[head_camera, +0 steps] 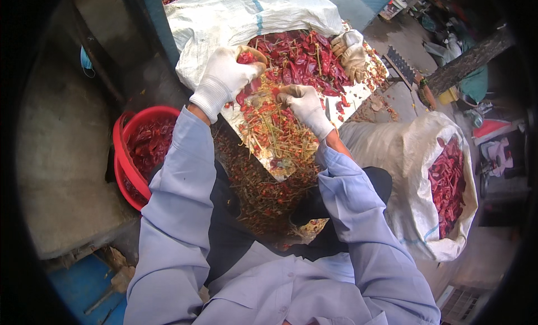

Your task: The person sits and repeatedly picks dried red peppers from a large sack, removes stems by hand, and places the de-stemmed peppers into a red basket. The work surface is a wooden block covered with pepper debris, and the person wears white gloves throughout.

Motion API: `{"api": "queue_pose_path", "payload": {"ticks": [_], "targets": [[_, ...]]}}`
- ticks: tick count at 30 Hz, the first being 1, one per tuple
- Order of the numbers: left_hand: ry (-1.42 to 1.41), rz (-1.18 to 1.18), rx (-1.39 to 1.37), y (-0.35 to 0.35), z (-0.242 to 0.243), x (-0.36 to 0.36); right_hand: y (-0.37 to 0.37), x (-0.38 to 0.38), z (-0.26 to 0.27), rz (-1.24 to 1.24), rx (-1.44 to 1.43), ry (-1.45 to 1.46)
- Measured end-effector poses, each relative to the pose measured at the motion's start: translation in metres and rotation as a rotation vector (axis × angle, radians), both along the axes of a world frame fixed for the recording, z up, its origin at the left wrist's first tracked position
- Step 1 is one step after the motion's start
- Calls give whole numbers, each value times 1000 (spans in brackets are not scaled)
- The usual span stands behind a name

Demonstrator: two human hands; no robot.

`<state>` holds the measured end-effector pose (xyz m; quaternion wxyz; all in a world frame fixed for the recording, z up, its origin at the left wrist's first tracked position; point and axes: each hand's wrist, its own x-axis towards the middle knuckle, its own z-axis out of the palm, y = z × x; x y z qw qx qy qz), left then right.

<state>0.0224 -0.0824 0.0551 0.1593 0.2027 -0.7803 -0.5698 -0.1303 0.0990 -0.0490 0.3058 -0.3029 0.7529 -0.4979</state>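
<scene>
White knit gloves cover both my hands. My left hand [235, 70] is curled around red dried chili peppers at the left side of the pepper heap. To its lower right, my right hand [300, 104] has its thumb and fingertips pinched at a small red piece, over stems and scraps. The heap of dried red chili peppers [298, 58] lies on a white board [359, 100], at the mouth of a white woven sack [210, 26]. Yellowish stems and seeds [281, 135] cover the board's near end. A pair of worn gloves [351, 53] rests right of the heap.
Left of my left arm stands a red plastic basket [119, 146] holding peppers. A white woven sack [403, 156] of dried peppers lies on the right. Stems litter the floor [260, 199] between my legs. A concrete slab [67, 165] is at far left, a wooden post [470, 58] at upper right.
</scene>
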Motion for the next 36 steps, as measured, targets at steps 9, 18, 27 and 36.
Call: {"api": "queue_pose_path", "payload": {"ticks": [9, 18, 27, 36], "targets": [[-45, -166, -99, 35, -14, -18, 18, 22, 64, 27, -160, -16], [249, -156, 410, 52, -28, -36, 87, 54, 58, 225, 50, 331], [516, -732, 19, 249, 69, -163, 105, 43, 53, 376, 357, 537], [390, -901, 97, 439, 150, -232, 132, 23, 59, 271, 238, 531]]}}
